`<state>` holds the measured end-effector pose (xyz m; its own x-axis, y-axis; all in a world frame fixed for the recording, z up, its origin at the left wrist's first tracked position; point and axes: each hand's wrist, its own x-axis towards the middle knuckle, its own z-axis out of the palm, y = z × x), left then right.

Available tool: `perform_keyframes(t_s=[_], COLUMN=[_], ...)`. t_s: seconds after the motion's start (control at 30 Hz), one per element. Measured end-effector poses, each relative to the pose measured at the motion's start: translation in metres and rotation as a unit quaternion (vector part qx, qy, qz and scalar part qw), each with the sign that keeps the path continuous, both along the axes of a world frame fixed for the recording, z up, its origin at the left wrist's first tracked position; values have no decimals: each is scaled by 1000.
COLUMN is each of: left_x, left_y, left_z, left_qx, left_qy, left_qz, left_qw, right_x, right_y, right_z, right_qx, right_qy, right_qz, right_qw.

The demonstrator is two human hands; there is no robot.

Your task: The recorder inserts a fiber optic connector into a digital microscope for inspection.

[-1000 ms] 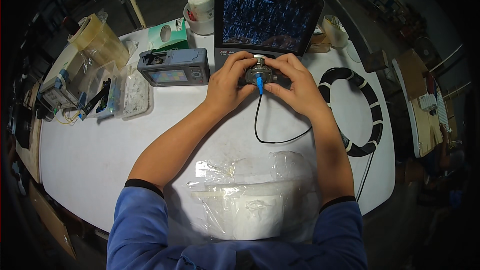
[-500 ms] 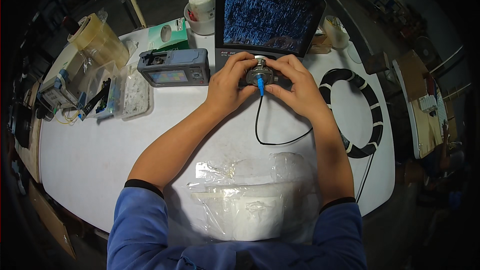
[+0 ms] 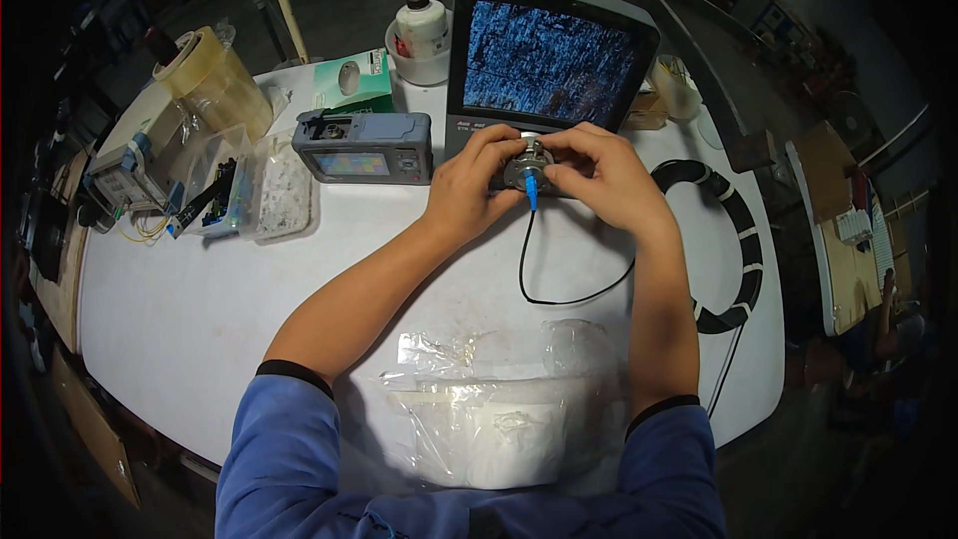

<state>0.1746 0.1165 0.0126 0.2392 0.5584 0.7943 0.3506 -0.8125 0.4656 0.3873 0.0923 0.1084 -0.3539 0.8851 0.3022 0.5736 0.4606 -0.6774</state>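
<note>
A round metal connector holder (image 3: 522, 169) sticks out from the base of a dark grey desktop screen device (image 3: 551, 60). Seated in its front is a blue fibre-optic connector (image 3: 531, 188) with a thin black cable (image 3: 544, 300) curving down and to the right. My left hand (image 3: 467, 185) grips the holder's left side, thumb below and fingers above. From the right, my right hand (image 3: 611, 180) pinches its upper right part, with the exact fingertip contact partly hidden. The screen displays a speckled blue and black picture.
Left of the screen stand a grey handheld tester (image 3: 369, 152), a green box (image 3: 351, 82), a white bottle (image 3: 422, 25) in a tub, tape rolls (image 3: 215, 85) and a clear bin (image 3: 215, 195). A coiled black cable (image 3: 748, 240) lies right. Clear plastic bags (image 3: 509, 419) lie in front of me.
The whole view has shifted slightly, so things sit lower and further right. My right thumb has moved up on the holder, and the blue screen pattern has become denser.
</note>
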Motion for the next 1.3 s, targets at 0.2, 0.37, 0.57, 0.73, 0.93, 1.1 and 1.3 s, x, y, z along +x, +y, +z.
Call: perform_keyframes(t_s=[0.2,0.37,0.57,0.73,0.93,1.1,1.3], left_x=[-2,0,-7,-7,-7,-7,-7], left_y=[2,1,-2,-2,-2,-1,-2], left_z=[-2,0,2,2,0,0,1], left_qx=[0,-8,-28,-34,-26,-27,-23], left_qy=[-1,2,20,23,14,17,19], left_qz=[-3,-10,-17,-22,-26,-26,-22], left_qw=[1000,1000,999,999,999,999,999], right_x=[-4,-13,-18,-19,-22,-23,-24], right_y=[5,5,5,6,7,8,8], right_z=[8,3,0,-4,-6,-7,-7], right_qx=[-34,8,23,29,41,53,57], right_qy=[7,23,31,46,42,37,26], right_qz=[-4,-45,-54,-55,-71,-83,-94], right_qw=[999,999,998,997,996,994,994])
